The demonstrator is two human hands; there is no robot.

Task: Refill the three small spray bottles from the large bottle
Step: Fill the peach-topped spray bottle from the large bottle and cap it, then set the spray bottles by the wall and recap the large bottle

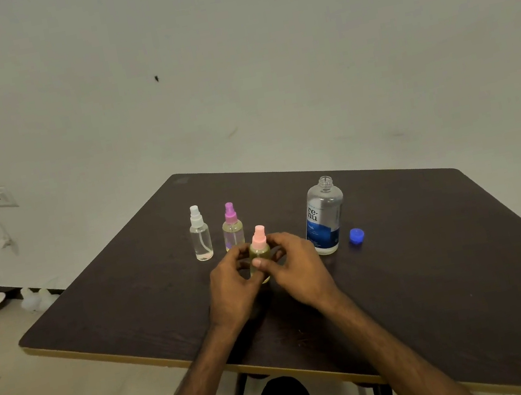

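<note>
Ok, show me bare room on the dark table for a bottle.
Bare: dark table right of the small blue cap, and left of the white-topped clear spray bottle. Crowded: the middle, where left hand and right hand hold the pink-topped bottle between the purple-topped sprayer and large blue-labelled bottle.

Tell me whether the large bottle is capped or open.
Open. The large bottle stands upright with its threaded neck bare; a blue cap lies on the table beside it.
</note>
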